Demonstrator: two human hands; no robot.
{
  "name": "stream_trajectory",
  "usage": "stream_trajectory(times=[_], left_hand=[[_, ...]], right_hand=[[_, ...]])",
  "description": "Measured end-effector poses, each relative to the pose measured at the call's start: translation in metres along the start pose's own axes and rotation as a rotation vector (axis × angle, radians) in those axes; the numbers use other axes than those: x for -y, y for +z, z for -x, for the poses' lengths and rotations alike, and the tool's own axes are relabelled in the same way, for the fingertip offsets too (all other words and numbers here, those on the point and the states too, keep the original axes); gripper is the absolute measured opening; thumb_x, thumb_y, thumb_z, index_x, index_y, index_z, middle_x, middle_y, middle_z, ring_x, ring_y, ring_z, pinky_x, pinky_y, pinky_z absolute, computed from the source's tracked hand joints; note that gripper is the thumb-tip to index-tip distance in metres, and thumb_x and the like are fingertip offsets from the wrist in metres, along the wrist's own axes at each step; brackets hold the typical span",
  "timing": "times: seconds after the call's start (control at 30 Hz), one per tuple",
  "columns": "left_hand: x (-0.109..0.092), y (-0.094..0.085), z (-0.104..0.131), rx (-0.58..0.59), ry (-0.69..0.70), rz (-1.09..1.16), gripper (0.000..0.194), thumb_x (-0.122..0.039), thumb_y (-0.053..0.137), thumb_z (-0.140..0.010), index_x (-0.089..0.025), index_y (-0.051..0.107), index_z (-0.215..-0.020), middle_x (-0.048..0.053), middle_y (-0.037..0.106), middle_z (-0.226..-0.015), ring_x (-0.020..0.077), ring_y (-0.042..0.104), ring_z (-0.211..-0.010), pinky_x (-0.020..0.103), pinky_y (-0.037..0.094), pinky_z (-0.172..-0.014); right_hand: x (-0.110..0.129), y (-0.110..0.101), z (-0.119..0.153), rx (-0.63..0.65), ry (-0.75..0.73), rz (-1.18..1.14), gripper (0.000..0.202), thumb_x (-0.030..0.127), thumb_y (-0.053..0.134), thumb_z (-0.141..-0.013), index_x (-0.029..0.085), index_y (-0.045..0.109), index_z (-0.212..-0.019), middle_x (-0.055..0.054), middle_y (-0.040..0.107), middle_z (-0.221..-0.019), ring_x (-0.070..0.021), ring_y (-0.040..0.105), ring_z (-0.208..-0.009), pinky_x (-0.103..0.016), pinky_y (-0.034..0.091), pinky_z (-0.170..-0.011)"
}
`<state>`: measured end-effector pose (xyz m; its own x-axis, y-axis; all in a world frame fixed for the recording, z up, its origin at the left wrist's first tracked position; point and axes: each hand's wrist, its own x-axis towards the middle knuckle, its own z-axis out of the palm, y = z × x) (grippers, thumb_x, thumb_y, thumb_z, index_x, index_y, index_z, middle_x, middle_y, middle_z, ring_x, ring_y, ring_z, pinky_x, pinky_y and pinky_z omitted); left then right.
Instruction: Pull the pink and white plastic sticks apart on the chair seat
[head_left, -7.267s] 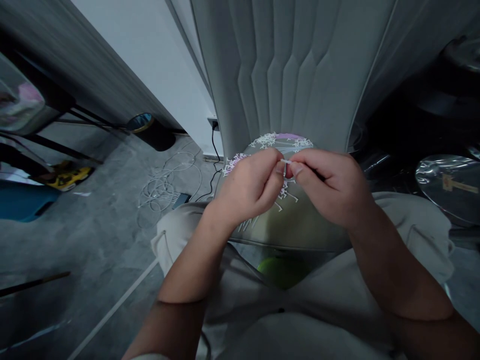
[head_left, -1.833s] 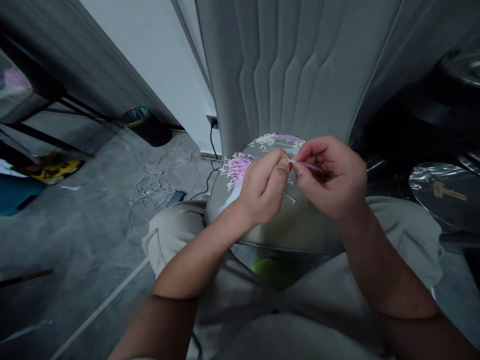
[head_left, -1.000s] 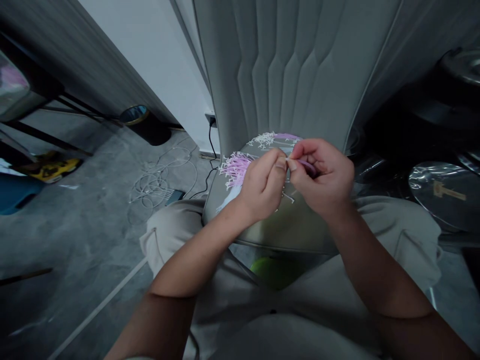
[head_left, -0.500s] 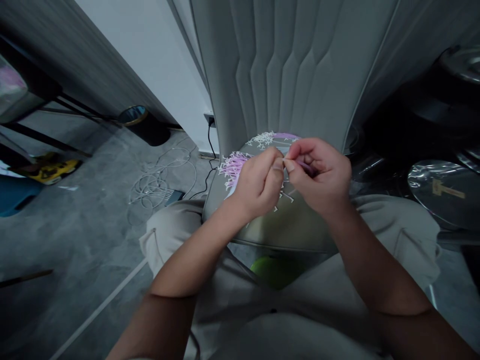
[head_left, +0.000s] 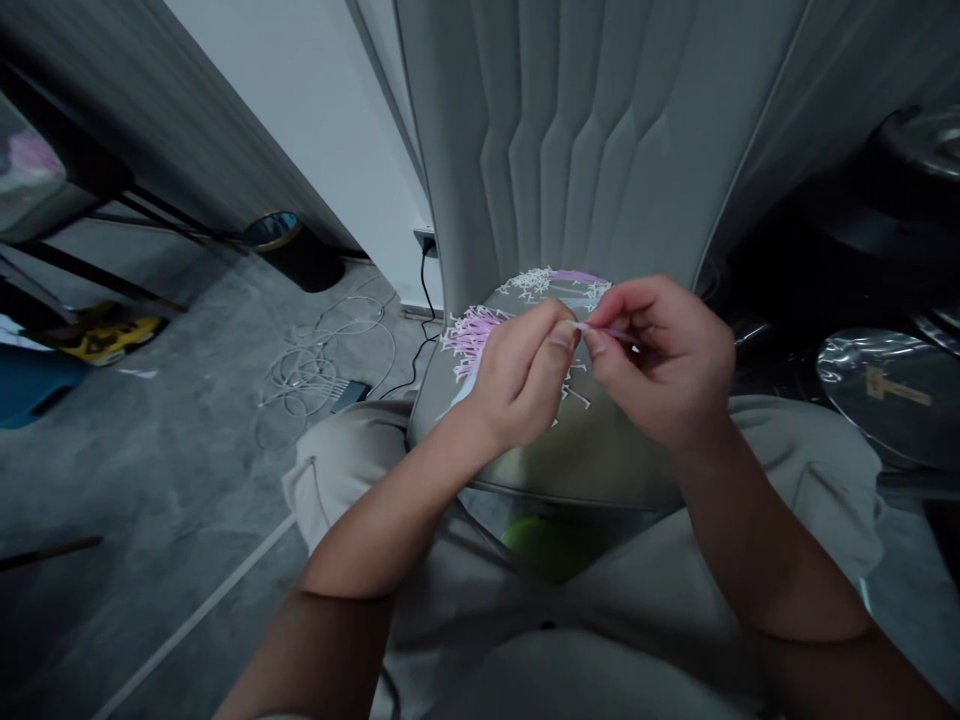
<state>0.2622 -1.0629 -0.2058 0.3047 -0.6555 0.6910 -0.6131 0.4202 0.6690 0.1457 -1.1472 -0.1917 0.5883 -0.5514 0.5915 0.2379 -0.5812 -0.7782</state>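
Above the seat of a grey chair (head_left: pixel 615 460), my left hand (head_left: pixel 529 372) pinches one end of a thin pale purple strip (head_left: pixel 616 333). My right hand (head_left: pixel 664 358) is closed on the same strip, thumb and forefinger a little to the right of the left fingertips. A bundle of pink-purple pieces with white bent ends (head_left: pixel 472 335) lies on the seat beside my left hand. Behind the hands sits a pile of white-ended pieces (head_left: pixel 534 282), with a purple bunch (head_left: pixel 576 276) next to it. Some loose white pieces (head_left: pixel 577 398) are below the fingers.
The padded chair back (head_left: pixel 600 130) rises behind the seat. A coiled pale cable (head_left: pixel 307 365) and a black bin (head_left: pixel 296 252) are on the floor at left. Black items and a clear round lid (head_left: pixel 885 395) are at right. Something green (head_left: pixel 555 545) shows under the seat.
My right hand has moved slightly right, away from the left fingertips, and more of the purple strip now shows between and beside the fingers. The view has shifted a little.
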Motion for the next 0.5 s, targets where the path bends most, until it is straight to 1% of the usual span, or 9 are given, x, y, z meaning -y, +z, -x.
stream_trajectory(times=[0.13, 0.27, 0.37, 0.5], left_hand=[[0.002, 0.001, 0.001, -0.008, -0.016, 0.019, 0.033, -0.036, 0.036, -0.101, -0.022, 0.042, -0.072, -0.004, 0.041, -0.058, 0.0101, 0.039, -0.050, 0.027, 0.033, -0.050], [0.005, 0.000, 0.000, -0.025, -0.030, 0.067, 0.033, -0.038, 0.038, -0.100, -0.022, 0.042, -0.072, -0.004, 0.041, -0.058, 0.0108, 0.040, -0.051, 0.028, 0.033, -0.050], [0.005, -0.003, -0.001, -0.035, -0.030, 0.068, 0.034, -0.040, 0.039, -0.099, -0.022, 0.042, -0.071, -0.003, 0.041, -0.058, 0.0116, 0.040, -0.052, 0.029, 0.033, -0.050], [0.003, -0.011, -0.004, -0.019, -0.002, -0.017, 0.037, -0.044, 0.037, -0.100, -0.023, 0.043, -0.070, -0.002, 0.043, -0.057, 0.0125, 0.042, -0.052, 0.029, 0.035, -0.051]], right_hand=[[-0.001, 0.000, -0.002, 0.008, 0.017, -0.003, 0.006, 0.019, 0.063, -0.084, 0.024, 0.060, -0.087, 0.003, 0.054, -0.068, -0.0086, 0.049, -0.057, -0.022, 0.039, -0.047], [0.000, -0.006, -0.007, 0.028, 0.001, -0.003, 0.010, 0.016, 0.064, -0.082, 0.024, 0.062, -0.088, 0.002, 0.056, -0.071, -0.0099, 0.052, -0.061, -0.024, 0.043, -0.052], [0.002, -0.014, -0.012, 0.111, -0.029, 0.042, 0.009, 0.016, 0.066, -0.081, 0.023, 0.063, -0.084, 0.002, 0.060, -0.074, -0.0114, 0.055, -0.065, -0.026, 0.046, -0.060], [0.004, -0.022, -0.018, 0.255, -0.058, 0.078, 0.007, 0.015, 0.066, -0.081, 0.022, 0.065, -0.081, 0.003, 0.063, -0.076, -0.0120, 0.057, -0.071, -0.027, 0.047, -0.068]])
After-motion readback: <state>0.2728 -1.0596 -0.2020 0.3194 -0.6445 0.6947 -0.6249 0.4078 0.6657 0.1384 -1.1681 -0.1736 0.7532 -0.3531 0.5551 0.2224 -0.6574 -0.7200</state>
